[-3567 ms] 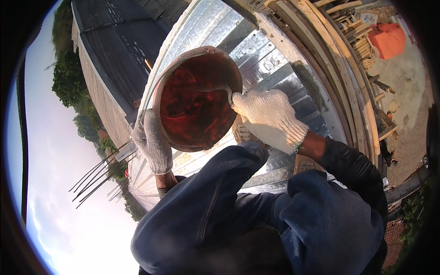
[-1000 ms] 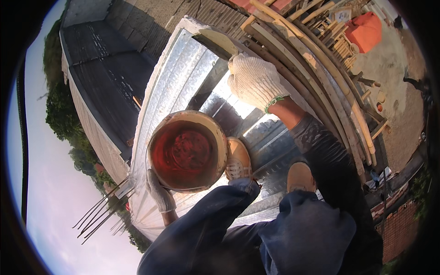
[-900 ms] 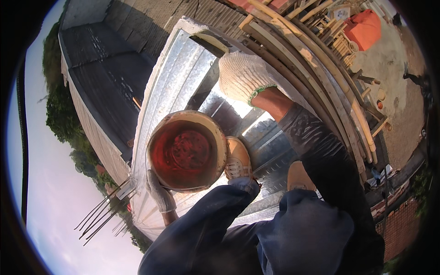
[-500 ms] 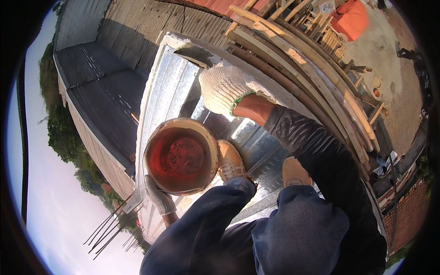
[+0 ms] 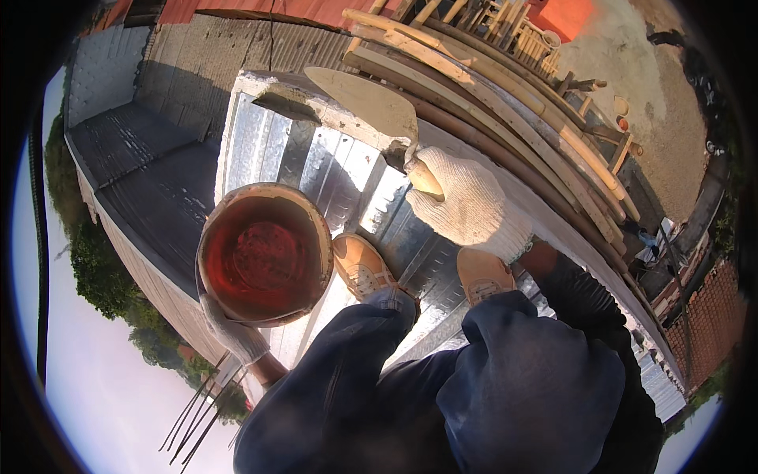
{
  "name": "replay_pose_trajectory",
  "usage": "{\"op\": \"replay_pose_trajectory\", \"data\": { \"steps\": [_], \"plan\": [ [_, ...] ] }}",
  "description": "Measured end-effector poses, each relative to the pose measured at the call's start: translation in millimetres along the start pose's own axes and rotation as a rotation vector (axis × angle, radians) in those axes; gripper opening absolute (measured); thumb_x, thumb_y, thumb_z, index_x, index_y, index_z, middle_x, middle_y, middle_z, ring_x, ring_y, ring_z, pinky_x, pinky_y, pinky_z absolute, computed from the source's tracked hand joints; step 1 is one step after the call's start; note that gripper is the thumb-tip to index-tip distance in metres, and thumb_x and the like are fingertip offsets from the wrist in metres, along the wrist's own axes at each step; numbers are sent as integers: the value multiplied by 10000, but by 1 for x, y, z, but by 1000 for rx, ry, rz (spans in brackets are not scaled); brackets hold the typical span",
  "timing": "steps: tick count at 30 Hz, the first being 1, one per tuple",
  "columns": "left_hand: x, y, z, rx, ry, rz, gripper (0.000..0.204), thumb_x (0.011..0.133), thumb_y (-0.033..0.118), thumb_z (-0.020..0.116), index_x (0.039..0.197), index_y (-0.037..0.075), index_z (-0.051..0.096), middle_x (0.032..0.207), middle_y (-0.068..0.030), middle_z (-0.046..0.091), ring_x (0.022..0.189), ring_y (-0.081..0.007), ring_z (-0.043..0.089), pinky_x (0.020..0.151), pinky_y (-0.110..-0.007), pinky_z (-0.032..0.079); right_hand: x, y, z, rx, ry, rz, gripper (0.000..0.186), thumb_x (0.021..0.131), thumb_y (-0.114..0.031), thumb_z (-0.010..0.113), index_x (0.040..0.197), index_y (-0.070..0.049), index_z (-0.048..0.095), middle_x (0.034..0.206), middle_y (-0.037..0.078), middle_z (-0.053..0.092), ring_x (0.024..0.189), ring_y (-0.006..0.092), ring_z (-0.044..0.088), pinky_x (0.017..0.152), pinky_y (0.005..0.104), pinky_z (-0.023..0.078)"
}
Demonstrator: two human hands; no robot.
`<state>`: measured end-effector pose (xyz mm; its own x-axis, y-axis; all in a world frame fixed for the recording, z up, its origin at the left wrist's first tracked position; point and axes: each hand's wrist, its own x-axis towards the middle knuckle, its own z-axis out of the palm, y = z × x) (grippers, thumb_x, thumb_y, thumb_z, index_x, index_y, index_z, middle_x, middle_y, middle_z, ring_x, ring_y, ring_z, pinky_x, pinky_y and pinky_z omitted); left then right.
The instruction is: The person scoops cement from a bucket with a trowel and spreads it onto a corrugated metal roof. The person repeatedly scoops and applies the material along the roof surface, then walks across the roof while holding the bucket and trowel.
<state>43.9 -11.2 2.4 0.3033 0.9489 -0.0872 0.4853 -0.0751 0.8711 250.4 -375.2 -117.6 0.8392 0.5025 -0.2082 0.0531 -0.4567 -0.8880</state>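
Observation:
Both my hands wear knitted white work gloves. My right hand [image 5: 467,204] is closed round the wooden handle of a pointing trowel [image 5: 365,104], its broad blade lying over the rough far ledge [image 5: 347,125]. At the left, my left hand [image 5: 234,333] grips the lower left side of a round bucket [image 5: 221,257], which tilts toward me. Reddish inside, the bucket shows dull smears on its wall and a crusted rim; no clear filling can be made out. My left fingers are partly hidden behind it.
My tan shoes [image 5: 363,265] stand on shiny ribbed metal sheeting [image 5: 260,142]. Long bamboo and timber poles [image 5: 505,126] lie beyond the ledge at right. A dark lower roof [image 5: 142,166] lies left, and several thin rods [image 5: 193,419] stick out at lower left.
My right hand has drawn back from the far ledge toward the right, bringing the trowel blade into sight. The bucket, still in my left hand, appears farther left as the view shifts.

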Motion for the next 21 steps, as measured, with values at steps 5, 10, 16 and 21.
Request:
{"op": "replay_pose_trajectory", "data": {
  "steps": [5, 10, 16, 21],
  "plan": [
    [0, 43, 7, -32, -21, 127, 333, 1129, 337, 553, 1206, 41, 684, 1158, -43, 620, 1106, -142, 586, 999, -338, 499, -59, 43, -54, -163, 54, 81, 355, 945, -258, 726, 1228, -57, 649, 1015, 197, 727, 941, 438, 714, 800, 494, 586],
    [3, 46, 36, -111, -155, 170, 323, 1131, 329, 548, 1196, 41, 680, 1158, -42, 613, 1099, -142, 584, 1000, -345, 496, -101, 46, -66, -223, -23, 166, 288, 960, -246, 727, 1158, -57, 636, 1005, 199, 709, 916, 448, 703, 765, 501, 567],
    [-2, 50, 64, -109, -259, 231, 309, 1134, 316, 544, 1188, 39, 672, 1155, -44, 606, 1085, -143, 579, 1008, -358, 488, -100, 52, -18, -401, -31, 13, 157, 951, -184, 686, 1053, -70, 648, 927, 149, 725, 865, 367, 744, 716, 465, 587],
    [-16, 51, 105, -205, -242, 190, 301, 1132, 304, 549, 1193, 36, 670, 1145, -43, 607, 1065, -146, 580, 985, -354, 498, -103, 45, -11, -488, -231, 36, 175, 958, -148, 668, 1102, -63, 616, 971, 154, 723, 815, 342, 754, 652, 450, 596]
  ]
}}
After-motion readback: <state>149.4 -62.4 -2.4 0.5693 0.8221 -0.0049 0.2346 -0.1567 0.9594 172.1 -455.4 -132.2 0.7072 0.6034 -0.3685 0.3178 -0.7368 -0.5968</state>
